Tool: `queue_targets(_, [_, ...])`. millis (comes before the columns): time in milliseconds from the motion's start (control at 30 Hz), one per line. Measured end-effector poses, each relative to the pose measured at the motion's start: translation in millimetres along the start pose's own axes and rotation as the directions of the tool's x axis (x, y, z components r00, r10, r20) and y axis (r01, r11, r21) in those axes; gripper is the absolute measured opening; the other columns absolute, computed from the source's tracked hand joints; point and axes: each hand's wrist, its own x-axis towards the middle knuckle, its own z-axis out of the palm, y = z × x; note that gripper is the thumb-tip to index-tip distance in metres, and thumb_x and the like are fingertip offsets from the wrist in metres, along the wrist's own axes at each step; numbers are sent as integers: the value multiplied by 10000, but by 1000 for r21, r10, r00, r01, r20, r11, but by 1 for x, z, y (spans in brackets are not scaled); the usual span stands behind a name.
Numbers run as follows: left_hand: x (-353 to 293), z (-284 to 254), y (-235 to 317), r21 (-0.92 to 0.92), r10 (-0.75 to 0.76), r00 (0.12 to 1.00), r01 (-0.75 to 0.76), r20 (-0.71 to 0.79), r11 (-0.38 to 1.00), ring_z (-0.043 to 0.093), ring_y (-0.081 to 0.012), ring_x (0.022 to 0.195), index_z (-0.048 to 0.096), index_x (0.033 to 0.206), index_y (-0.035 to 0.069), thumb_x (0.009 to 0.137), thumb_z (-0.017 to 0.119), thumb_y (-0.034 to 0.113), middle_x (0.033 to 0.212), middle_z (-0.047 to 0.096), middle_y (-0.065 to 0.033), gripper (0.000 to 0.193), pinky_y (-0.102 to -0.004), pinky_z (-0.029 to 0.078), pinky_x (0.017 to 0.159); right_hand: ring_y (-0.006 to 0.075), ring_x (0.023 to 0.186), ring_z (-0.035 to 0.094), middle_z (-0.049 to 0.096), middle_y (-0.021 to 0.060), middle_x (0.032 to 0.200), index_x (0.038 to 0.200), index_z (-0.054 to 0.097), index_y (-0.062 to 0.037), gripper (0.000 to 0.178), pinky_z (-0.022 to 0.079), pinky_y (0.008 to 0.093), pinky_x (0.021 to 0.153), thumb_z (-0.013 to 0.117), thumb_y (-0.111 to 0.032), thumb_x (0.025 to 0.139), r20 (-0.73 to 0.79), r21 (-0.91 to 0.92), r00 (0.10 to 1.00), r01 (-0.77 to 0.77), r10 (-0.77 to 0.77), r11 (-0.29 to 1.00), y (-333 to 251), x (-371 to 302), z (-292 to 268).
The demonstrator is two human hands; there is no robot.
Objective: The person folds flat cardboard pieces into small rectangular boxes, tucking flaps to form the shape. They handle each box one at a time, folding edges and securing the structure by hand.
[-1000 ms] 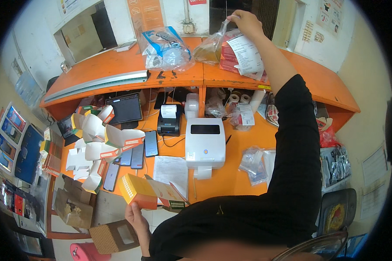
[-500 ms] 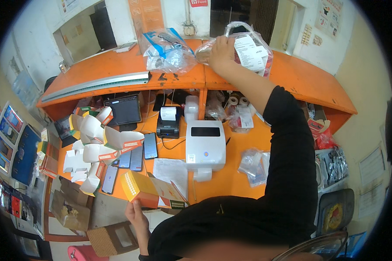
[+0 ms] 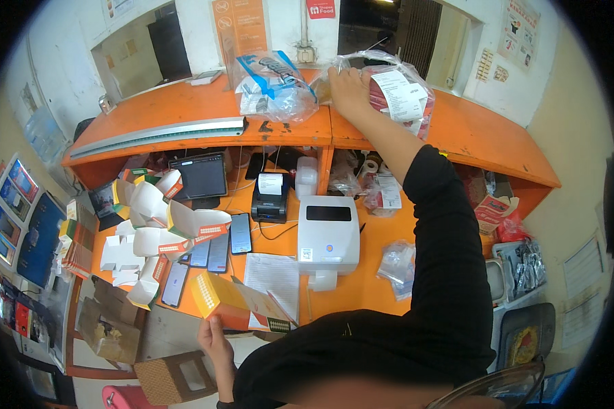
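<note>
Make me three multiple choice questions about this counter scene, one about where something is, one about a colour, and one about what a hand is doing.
1. Where does the white label printer stand?
A. on the lower desk
B. on the upper counter
C. on the floor

2. What colour is the upper counter?
A. blue
B. orange
C. grey

3. What is the right hand doing?
A. resting on a phone
B. hanging free
C. gripping a clear plastic bag with a paper slip

Answers:
1 A, it stands on the lower desk under the counter edge.
2 B, its top is plainly orange.
3 C, the hand is closed on the bag at the counter top, while the left hand holds a yellow box.
</note>
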Motion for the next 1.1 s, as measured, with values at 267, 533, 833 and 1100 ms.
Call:
queue_targets(267, [2, -1, -4, -3, 10, 1000, -10, -13, 1000, 549, -71, 851, 649, 1041, -26, 1023, 518, 209, 932, 652, -16, 270, -238, 434, 776, 184, 929, 648, 658, 32, 909, 1017, 625, -189, 162, 355, 463, 776, 574, -149, 868, 66, -6, 995, 79, -78, 997, 13, 22, -8])
queue_targets(533, [2, 1, -3, 28, -10, 1000, 11, -24, 1000, 503, -37, 733, 638, 1023, 17, 1018, 543, 258, 849, 602, 32, 259, -205, 402, 658, 200, 892, 640, 648, 12, 904, 927, 675, -175, 118, 381, 455, 786, 594, -173, 840, -84, -33, 954, 288, -290, 957, 32, 11, -18])
queue_targets(833, [8, 38, 10, -40, 45, 999, -45, -6, 998, 536, -71, 767, 620, 984, 22, 1020, 545, 243, 880, 610, 1, 236, -221, 432, 674, 229, 858, 642, 678, 39, 887, 934, 713, -145, 146, 437, 441, 717, 607, -226, 872, -209, 807, 856, 423, -472, 411, -56, -120, -119])
queue_targets(1100, [26, 68, 42, -590, 107, 991, -136, -84, 796, 602, -298, 1165, 503, 1194, -24, 1041, 462, 228, 1254, 589, -184, 298, -455, 517, 1000, 214, 1017, 644, 664, 122, 1150, 1206, 615, -38, 386, 492, 368, 857, 585, -345, 974, 197, 833, 308, -554, -931, -7, -130, -270, -180])
